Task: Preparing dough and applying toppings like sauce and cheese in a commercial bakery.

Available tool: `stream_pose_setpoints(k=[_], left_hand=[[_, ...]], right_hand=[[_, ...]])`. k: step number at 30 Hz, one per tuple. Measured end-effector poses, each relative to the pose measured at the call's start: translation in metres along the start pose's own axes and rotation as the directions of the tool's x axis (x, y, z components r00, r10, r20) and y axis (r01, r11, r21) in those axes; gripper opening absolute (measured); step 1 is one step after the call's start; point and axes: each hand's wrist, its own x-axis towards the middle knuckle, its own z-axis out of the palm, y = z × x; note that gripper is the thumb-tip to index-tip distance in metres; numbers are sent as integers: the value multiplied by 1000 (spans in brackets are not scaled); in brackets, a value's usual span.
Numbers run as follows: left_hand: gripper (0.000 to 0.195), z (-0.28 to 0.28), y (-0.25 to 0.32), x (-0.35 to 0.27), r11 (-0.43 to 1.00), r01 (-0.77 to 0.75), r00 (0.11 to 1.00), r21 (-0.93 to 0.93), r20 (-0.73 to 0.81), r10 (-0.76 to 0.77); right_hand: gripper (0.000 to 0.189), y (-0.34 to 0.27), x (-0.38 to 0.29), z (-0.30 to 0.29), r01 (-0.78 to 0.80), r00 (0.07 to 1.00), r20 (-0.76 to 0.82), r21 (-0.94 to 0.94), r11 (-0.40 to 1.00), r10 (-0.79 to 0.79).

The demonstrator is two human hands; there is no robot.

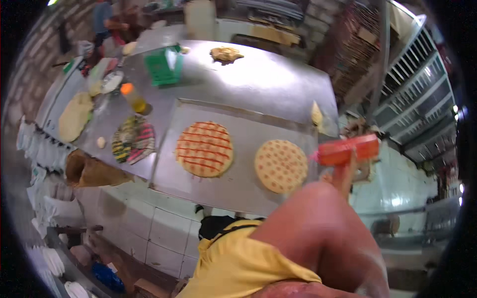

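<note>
My right hand (346, 175) is on a red squeeze bottle (348, 149) beyond the table's right edge. The bottle lies nearly level, its blurred pinkish tip pointing left. Just left of that tip, a round flat dough (281, 166) carries many reddish spots. Farther left sits another round dough (204, 149), crossed by red sauce lines. Both rest on a large shallow metal tray (223, 192). A bare bent arm (316, 219) hides part of the tray's near right corner and much of my right hand. My left hand is out of view.
Left of the tray lie striped cloth pieces (133, 143), an orange-capped bottle (134, 98) and a pale flat dough piece (76, 117). Behind stand a green basket (163, 67) and a tan crumpled heap (226, 54). A cone-shaped bag (316, 114) lies right. Someone (102, 22) is far left.
</note>
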Motion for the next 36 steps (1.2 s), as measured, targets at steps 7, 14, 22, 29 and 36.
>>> stream_pose_setpoints(k=[7, 14, 22, 29, 36], left_hand=[[34, 81, 32, 6, 915, 35, 999, -402, 40, -21], [39, 14, 20, -129, 784, 595, 801, -177, 50, -597], [32, 49, 125, -444, 56, 861, -298, -506, -590, -751], [44, 171, 203, -601, -17, 402, -861, -915, -372, -346], [40, 248, 208, -679, -169, 367, -793, -915, -213, -571]], right_hand=[[63, 43, 26, 45, 191, 973, 195, -368, 910, -125], [63, 106, 46, 62, 85, 963, 267, -355, 931, 14], [62, 144, 44, 62, 9, 974, 217, -335, 942, 68], [56, 137, 72, 22, 84, 971, 238, -375, 923, 8], [57, 76, 86, -19, 120, 983, 178, -406, 906, -50]])
